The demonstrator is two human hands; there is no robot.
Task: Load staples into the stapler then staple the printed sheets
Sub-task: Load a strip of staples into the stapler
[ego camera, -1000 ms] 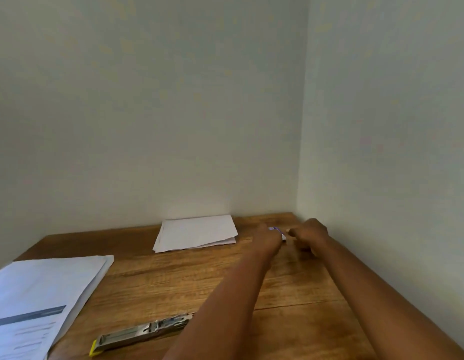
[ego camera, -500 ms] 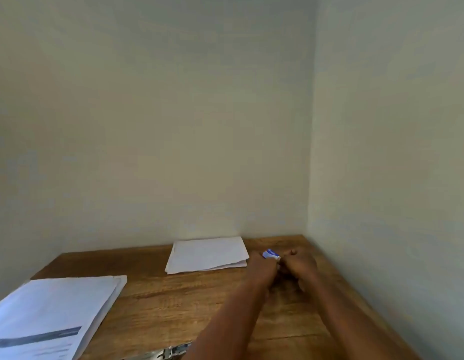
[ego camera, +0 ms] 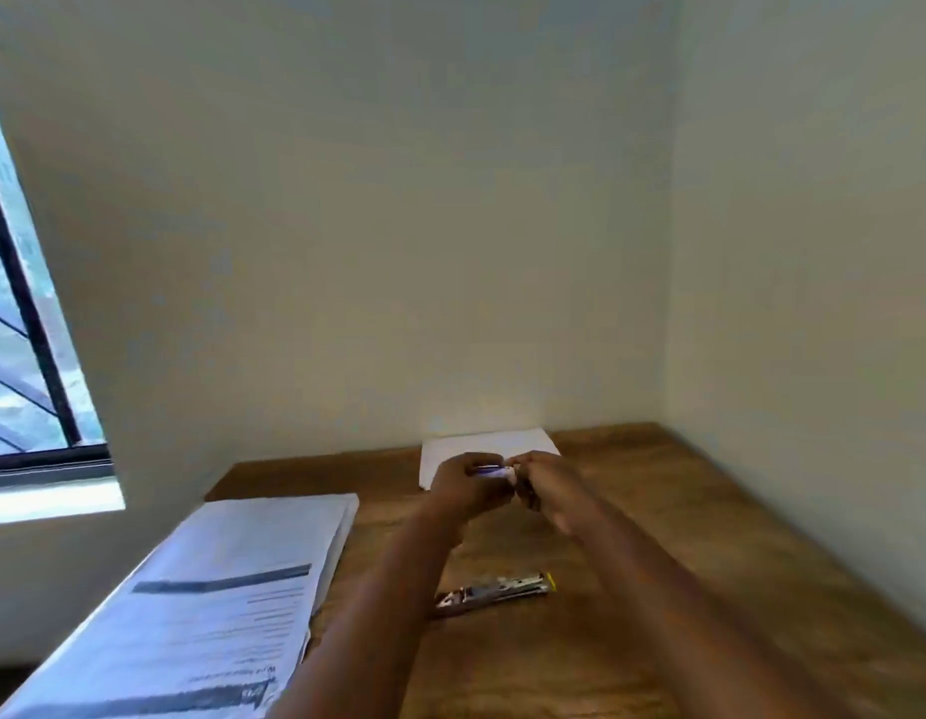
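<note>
Above the far middle of the wooden table point(ego camera: 683, 511), met the left hand point(ego camera: 468, 487) and right hand point(ego camera: 546, 485), fingers curled. Pinched between them a small white-and-blue staple box point(ego camera: 494, 471), gripped by the left, touched at its right end by the right; too blurred to tell more. Lay well nearer than both hands, flat on the wood between the forearms, the metal stapler point(ego camera: 497, 593), opened out, yellow tip to the right, untouched. Rested at the left a stack of printed sheets point(ego camera: 206, 609), apart from the stapler. Sat behind the hands, against the wall, a smaller white paper pile point(ego camera: 528, 441).
</note>
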